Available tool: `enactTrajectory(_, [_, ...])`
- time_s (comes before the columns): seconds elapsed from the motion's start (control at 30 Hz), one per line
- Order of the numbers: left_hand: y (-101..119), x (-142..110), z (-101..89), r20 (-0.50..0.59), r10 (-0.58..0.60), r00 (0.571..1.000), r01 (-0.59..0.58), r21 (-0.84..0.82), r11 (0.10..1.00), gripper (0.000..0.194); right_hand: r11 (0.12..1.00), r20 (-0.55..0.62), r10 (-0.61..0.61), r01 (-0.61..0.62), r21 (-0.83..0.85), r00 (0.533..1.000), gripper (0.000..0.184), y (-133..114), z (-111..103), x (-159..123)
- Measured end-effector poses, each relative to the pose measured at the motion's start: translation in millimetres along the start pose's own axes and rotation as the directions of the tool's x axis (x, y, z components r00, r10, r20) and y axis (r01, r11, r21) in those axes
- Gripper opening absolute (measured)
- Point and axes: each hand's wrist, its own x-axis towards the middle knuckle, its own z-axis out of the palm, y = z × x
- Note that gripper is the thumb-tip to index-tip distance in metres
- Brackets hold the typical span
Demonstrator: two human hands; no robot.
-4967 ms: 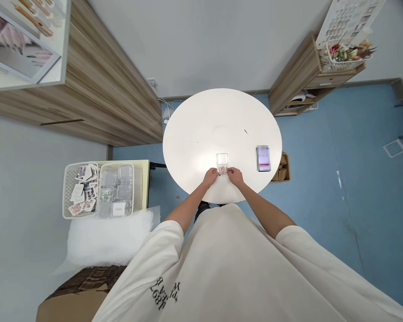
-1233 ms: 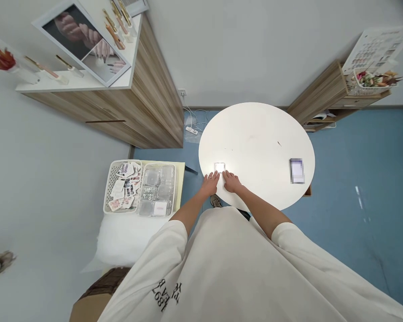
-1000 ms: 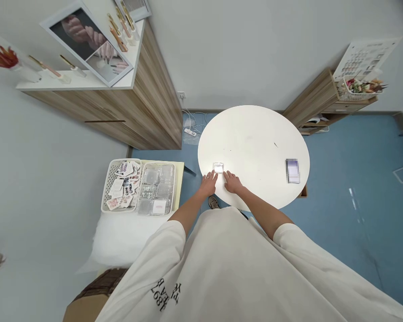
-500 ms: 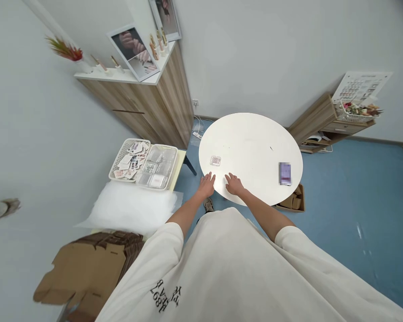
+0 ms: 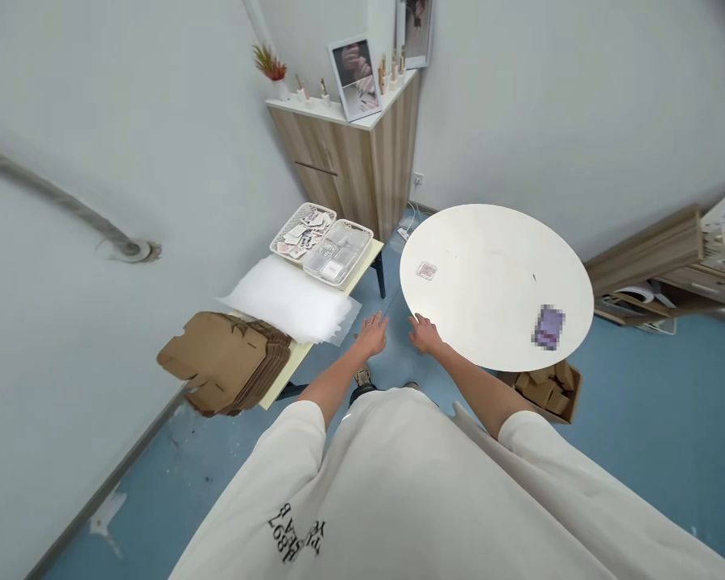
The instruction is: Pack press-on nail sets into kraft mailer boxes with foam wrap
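My left hand hangs in the gap between the side table and the round white table, fingers spread and holding nothing. At the round table's left front edge is my right hand, its fingers apart and nothing in them. I cannot tell whether it touches the edge. A small clear case with pinkish contents lies on the round table's left part. A blurred-out purple phone-like item lies at its right, and a tiny dark sliver lies beyond that.
On the left side table are a basket of cards, a tray of clear packs, white foam sheets and folded cardboard boxes. A wooden cabinet stands behind. An open carton sits on the floor at right.
My view has turned left, so the tables appear further right. My left hand has come away from the round table into the gap; my right hand is now at its edge.
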Motion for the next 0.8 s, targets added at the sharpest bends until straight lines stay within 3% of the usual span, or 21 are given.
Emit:
enactTrajectory(0.23, [-59,-39,-5.2,-0.039,-0.116,0.992,0.116,-0.003,0.993,0.061,0.998,0.038,-0.059,0.059,0.013,0.998,0.060,-57,12,18])
enactTrajectory(0.4, [-119,-57,-22.2,-0.071,-0.208,0.975,0.213,0.070,0.975,0.043,0.997,0.055,-0.045,0.041,0.061,0.997,0.058,-106,26,32])
enactTrajectory(0.53, [-168,-61,-32.8,-0.022,-0.220,0.975,0.221,0.138,0.965,0.035,0.997,0.082,-0.019,0.013,0.080,0.996,0.058,-146,38,44])
enactTrajectory(0.67, [-205,-55,-31.8,0.051,-0.202,0.978,0.189,0.182,0.965,0.047,0.994,0.107,0.018,-0.029,0.107,0.994,0.059,-180,49,55])
enactTrajectory(0.8, [-224,-45,-25.3,0.125,-0.147,0.981,0.121,0.192,0.974,0.065,0.988,0.116,0.053,-0.069,0.137,0.992,0.058,-204,56,61])
